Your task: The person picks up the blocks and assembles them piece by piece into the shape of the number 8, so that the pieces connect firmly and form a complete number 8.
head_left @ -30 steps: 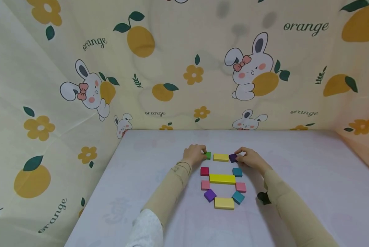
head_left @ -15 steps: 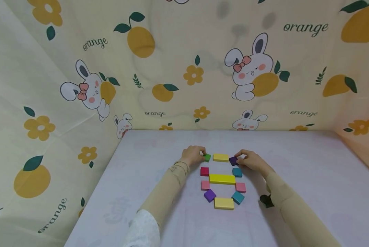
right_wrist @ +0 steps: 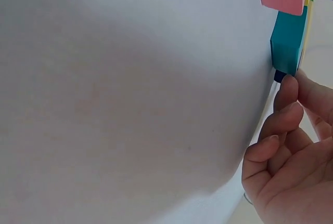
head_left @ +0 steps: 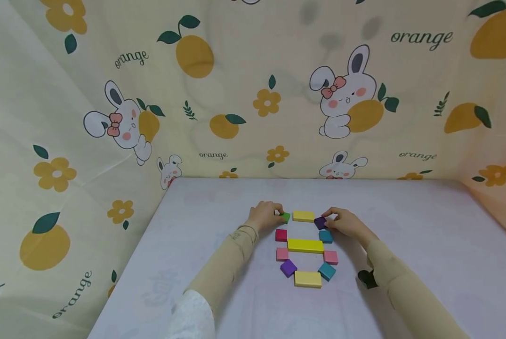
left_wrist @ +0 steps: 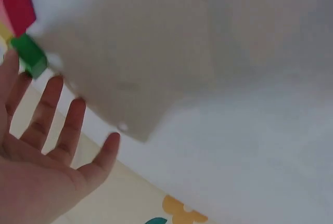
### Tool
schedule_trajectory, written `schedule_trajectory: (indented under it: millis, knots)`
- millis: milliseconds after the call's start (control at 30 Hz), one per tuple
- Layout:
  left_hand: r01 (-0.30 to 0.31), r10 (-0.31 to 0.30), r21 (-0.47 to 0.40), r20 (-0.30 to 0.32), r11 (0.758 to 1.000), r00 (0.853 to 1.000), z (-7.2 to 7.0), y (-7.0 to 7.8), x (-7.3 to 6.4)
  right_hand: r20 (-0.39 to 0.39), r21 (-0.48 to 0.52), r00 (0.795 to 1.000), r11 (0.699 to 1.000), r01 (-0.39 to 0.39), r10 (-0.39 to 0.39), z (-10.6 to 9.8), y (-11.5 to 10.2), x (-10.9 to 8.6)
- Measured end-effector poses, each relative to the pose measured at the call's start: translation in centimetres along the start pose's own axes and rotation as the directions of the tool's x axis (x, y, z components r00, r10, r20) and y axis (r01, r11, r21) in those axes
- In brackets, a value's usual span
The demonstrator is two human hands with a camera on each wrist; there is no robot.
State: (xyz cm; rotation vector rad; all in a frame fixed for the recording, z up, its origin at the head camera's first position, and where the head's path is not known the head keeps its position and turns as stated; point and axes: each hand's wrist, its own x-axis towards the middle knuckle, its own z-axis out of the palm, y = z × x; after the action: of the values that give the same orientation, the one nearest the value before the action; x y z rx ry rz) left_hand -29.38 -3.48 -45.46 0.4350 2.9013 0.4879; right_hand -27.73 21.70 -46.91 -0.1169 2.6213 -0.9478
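Observation:
In the head view my left hand (head_left: 264, 215) pinches a small green block (head_left: 285, 217) between thumb and forefinger, at the far left of a block figure. The left wrist view shows that green block (left_wrist: 31, 56) by the thumb, the other fingers spread loosely. My right hand (head_left: 343, 221) pinches a dark purple block (head_left: 320, 222) at the far right. Between the two lies a pale yellow block (head_left: 303, 216). Just nearer are a red block (head_left: 281, 235) and a teal block (head_left: 325, 236). The purple block is mostly hidden behind the teal one in the right wrist view.
A long yellow block (head_left: 305, 246) crosses the figure's middle, with pink blocks (head_left: 282, 254) at its ends. Nearer lie a violet block (head_left: 288, 268), a second teal block (head_left: 327, 271) and another pale yellow block (head_left: 308, 279). A patterned cloth (head_left: 236, 94) backs the white table (head_left: 202, 207).
The green block has shifted slightly nearer and turned in my left fingers. My right hand has brought the dark purple block a little nearer, toward the teal block. Other blocks have stayed put.

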Motion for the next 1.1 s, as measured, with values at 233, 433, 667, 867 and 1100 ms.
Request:
schedule_trajectory:
  millis: [233, 433, 667, 867, 1100]
  knots:
    - [0.024, -0.024, -0.010, -0.038, 1.000, 0.999, 0.4, 0.2, 0.0, -0.007, -0.010, 1.000, 1.000, -0.005, 0.005, 0.2, -0.1, 0.0]
    - [-0.007, 0.007, -0.045, -0.006, 0.999, 1.000, 0.2, 0.1, 0.1, -0.005, -0.010, 1.000, 1.000, -0.007, 0.007, 0.2, 0.0, -0.1]
    - [-0.025, 0.030, -0.097, 0.053, 0.995, 0.998, -0.1, -0.2, -0.1, 0.001, -0.002, 1.000, 1.000, -0.006, 0.006, 0.2, 0.2, -0.1]
    - [-0.017, 0.023, -0.118, 0.055, 0.993, 0.998, 0.2, -0.5, -0.3, 0.002, 0.012, 1.000, 1.000, -0.001, 0.001, 0.3, 0.2, -0.1]
    - [-0.023, 0.023, -0.178, -0.001, 0.984, 1.000, 0.6, -1.0, -0.2, 0.007, 0.028, 1.000, 0.999, 0.027, -0.027, 0.2, 0.6, 0.0]
